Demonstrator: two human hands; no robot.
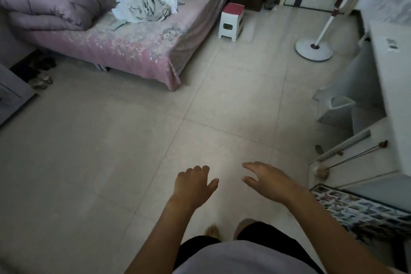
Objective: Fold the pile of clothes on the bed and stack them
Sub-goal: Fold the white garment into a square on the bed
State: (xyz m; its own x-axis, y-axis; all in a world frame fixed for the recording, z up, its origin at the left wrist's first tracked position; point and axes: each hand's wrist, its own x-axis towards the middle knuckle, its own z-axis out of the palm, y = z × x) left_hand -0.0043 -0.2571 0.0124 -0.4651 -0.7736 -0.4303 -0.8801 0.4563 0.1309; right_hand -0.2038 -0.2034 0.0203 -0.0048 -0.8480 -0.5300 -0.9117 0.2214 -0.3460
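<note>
A loose pile of clothes (pixel 149 4), white, striped and grey-blue pieces, lies unfolded on the bed (pixel 133 46), which has a pink flowered sheet, at the upper left. I stand on the tiled floor well away from it. My left hand (pixel 194 184) and my right hand (pixel 264 177) are held out in front of me above the floor, palms down, fingers relaxed and empty. Neither hand touches anything.
A folded purple duvet (pixel 49 2) fills the bed's left part. A small white stool with a red top (pixel 232 21) stands by the bed's far corner. A fan stand (pixel 313 48), white furniture (pixel 389 87) and a patterned box (pixel 360 209) line the right side. Shoes (pixel 41 71) lie at the left.
</note>
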